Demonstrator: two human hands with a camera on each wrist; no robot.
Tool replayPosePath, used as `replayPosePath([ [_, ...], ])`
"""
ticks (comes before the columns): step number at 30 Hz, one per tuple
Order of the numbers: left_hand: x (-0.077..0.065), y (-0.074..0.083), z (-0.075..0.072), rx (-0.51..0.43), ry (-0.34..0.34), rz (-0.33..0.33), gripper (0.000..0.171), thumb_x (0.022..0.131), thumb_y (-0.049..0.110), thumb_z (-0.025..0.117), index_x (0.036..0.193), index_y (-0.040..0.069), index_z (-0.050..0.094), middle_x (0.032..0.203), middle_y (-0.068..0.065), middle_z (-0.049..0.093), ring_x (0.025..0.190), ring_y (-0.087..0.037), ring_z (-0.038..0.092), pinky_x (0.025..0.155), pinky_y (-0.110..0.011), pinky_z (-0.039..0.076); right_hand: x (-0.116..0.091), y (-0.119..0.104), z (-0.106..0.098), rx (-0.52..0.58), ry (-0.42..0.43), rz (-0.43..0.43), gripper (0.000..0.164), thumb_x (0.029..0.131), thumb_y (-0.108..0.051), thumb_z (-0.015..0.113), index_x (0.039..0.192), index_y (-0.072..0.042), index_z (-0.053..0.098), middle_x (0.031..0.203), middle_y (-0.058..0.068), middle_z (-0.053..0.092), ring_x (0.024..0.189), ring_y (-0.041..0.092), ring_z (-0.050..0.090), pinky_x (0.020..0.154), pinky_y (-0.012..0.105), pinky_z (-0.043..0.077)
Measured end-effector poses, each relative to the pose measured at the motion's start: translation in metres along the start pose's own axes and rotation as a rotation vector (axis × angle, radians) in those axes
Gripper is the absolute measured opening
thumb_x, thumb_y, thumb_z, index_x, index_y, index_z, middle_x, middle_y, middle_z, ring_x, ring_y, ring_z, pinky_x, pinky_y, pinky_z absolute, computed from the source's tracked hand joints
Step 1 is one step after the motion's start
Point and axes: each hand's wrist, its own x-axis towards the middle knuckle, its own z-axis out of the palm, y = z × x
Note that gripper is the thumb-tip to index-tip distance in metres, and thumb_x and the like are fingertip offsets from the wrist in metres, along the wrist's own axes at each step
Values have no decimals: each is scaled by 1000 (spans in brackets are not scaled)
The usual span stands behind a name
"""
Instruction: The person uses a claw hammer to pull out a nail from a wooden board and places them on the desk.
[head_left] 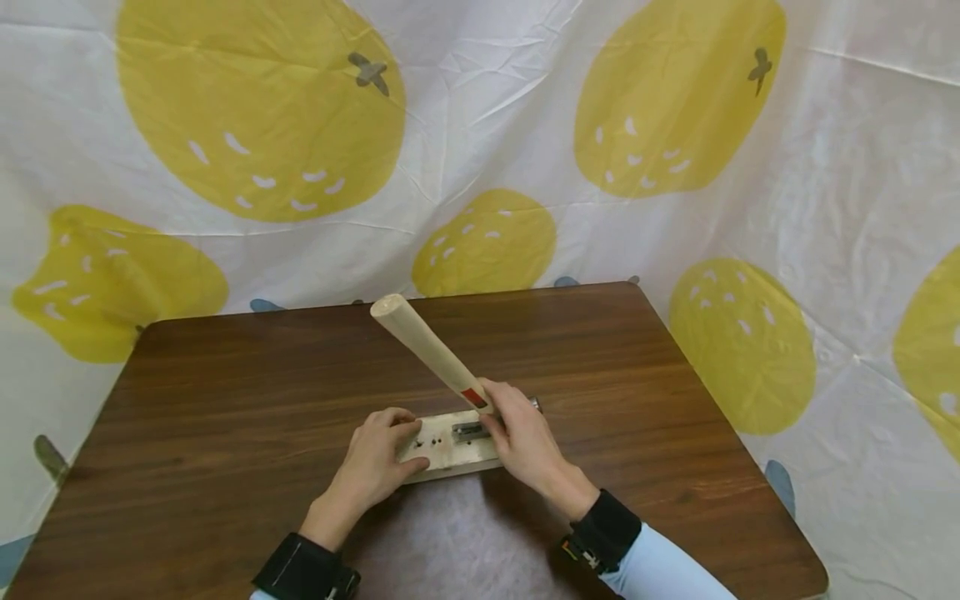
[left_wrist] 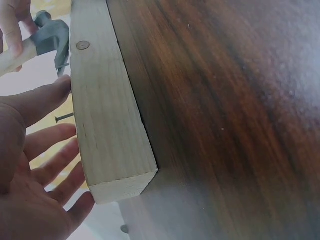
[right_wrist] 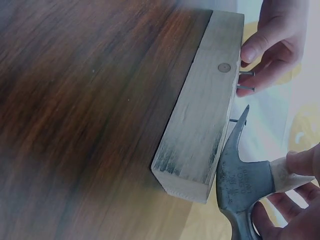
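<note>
Claw hammer (right_wrist: 245,185): head over the wooden block (head_left: 442,450), claw at a nail (right_wrist: 234,120)
Wooden block: on the desk (head_left: 247,400)
Right hand (head_left: 522,437): grips the hammer's handle
Left hand (head_left: 372,457): spread fingers touching block's left end

The handle (head_left: 431,343) is cream with a red patch (head_left: 474,397), the hammer head (right_wrist: 245,182) grey, the board (right_wrist: 192,130) pale, the table (head_left: 225,417) brown-grained, the far cloth (head_left: 480,133) white with yellow fruit (head_left: 262,100).

The lettering (right_wrist: 236,182) stamped on the hammer head (right_wrist: 255,181) is illegible.
</note>
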Motion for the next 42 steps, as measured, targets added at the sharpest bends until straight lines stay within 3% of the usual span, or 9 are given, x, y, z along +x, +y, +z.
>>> replayPosePath([
  [14,-1,0,-1,25,-3,7,55,81,22,90,126,-3,71,127,-13,62,123,-39,52,100,-61,43,3,-8,7,40,-31,29,51,94,0,74,141,-5,56,120,10,66,108,26,64,86,45,55],
  [29,1,0,-1,48,-16,3,55,82,23,89,127,-2,70,128,-12,62,123,-38,53,99,-60,44,5,-6,10,110,-8,47,50,93,2,74,139,-2,55,120,12,66,107,26,65,86,44,56],
  [42,2,-1,-3,42,-15,5,57,81,24,90,127,-2,70,127,-13,62,123,-39,53,100,-59,44,7,-4,10,186,28,41,49,92,4,74,137,-3,55,115,13,67,91,23,67,70,40,57],
])
